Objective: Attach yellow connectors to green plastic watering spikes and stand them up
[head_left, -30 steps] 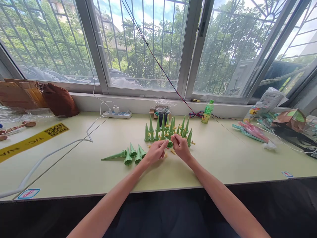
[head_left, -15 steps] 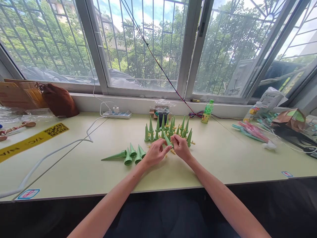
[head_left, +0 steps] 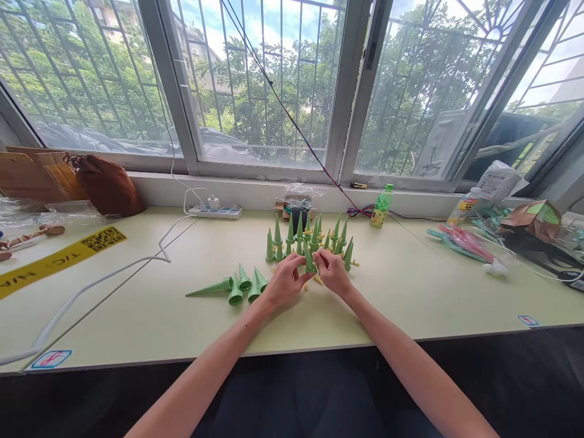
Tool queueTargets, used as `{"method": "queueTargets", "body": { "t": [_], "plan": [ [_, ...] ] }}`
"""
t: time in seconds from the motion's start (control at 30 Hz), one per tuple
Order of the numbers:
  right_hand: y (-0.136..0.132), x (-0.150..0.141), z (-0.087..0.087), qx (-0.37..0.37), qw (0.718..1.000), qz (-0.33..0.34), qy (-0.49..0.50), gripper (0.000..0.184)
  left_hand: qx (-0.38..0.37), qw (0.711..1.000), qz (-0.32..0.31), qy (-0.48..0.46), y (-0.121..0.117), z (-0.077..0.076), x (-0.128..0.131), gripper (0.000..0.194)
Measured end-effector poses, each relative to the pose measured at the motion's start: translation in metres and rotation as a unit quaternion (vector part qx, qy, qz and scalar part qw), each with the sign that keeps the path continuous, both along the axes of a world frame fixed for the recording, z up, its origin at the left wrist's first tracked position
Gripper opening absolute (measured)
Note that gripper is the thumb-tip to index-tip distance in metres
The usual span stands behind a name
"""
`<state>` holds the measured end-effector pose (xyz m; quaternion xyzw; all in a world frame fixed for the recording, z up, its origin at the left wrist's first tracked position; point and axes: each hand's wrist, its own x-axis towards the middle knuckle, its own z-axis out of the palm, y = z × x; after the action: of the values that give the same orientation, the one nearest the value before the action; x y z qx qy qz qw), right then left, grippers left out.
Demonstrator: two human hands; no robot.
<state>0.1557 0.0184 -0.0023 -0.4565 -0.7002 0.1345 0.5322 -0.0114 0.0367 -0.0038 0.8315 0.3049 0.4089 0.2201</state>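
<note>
A green plastic watering spike (head_left: 308, 260) stands point up between my hands at the middle of the table. My left hand (head_left: 286, 278) is closed around its wide lower end, thumb in front. Against the spike's right side, the fingers of my right hand (head_left: 334, 271) pinch a small yellow valve, mostly hidden by the fingertips. Just behind my hands stand several green spikes (head_left: 291, 230) in rows, points up, with yellow valves sticking out of their sides. A few loose yellow valves (head_left: 318, 280) lie below my hands. Left of my left hand is a group of green spikes (head_left: 235, 293) without visible valves, one lying flat.
A green drink bottle (head_left: 382, 207) stands at the back, right of the rows. Behind the rows is a small open box (head_left: 280, 207). A power strip (head_left: 219, 211) with a white cable (head_left: 137, 260) lies left. Pink and teal plastic bundles (head_left: 469, 244) lie right.
The spike between my hands has turned from leaning left to nearly upright. Both hands have stayed in almost the same place.
</note>
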Motion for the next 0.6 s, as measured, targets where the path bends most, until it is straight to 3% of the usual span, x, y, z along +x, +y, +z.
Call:
{"method": "queueTargets", "body": {
  "t": [0.23, 0.6],
  "plan": [
    [0.0004, -0.0008, -0.001, -0.006, 1.0, 0.007, -0.005, 0.035, 0.023, 0.999, 0.026, -0.018, 0.0076, -0.0063, -0.0008, 0.024],
    [0.0005, -0.0026, -0.0019, -0.006, 1.0, 0.007, -0.007, 0.034, 0.031, 0.998, 0.049, -0.019, 0.0066, -0.0037, -0.0005, 0.024]
  ]
}}
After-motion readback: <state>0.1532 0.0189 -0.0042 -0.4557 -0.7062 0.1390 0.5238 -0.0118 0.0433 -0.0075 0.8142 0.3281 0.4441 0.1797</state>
